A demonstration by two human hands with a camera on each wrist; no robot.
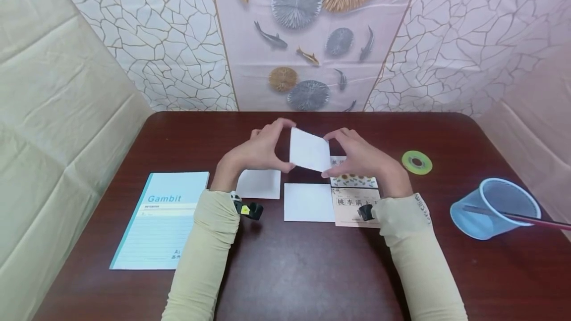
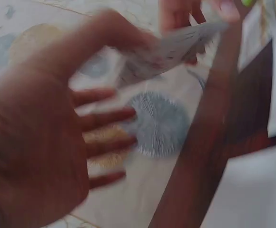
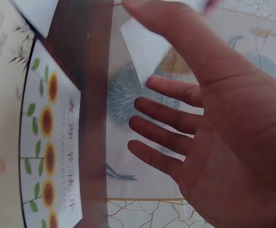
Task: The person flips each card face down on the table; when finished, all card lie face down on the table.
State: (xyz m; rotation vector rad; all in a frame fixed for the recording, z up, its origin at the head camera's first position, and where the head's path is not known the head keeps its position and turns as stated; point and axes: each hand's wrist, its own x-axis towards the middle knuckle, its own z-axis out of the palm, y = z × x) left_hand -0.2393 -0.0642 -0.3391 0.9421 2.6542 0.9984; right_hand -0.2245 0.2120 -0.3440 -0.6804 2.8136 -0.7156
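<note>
A small white card is held up tilted above the table, its blank face toward the head camera. My left hand pinches its left edge between thumb and fingers, and my right hand pinches the opposite edge. Blurred printing shows on the card's other face in the left wrist view. Under the hands lie a blank white card at left and another blank card in the middle. Beside that one are a sunflower card and a beige card with Chinese characters, both partly covered by my right arm.
A Gambit notebook lies at the left of the dark red table. To the right are a green roll of tape and a light blue mesh cup tipped over, with a dark red stick poking out. A patterned cloth hangs behind.
</note>
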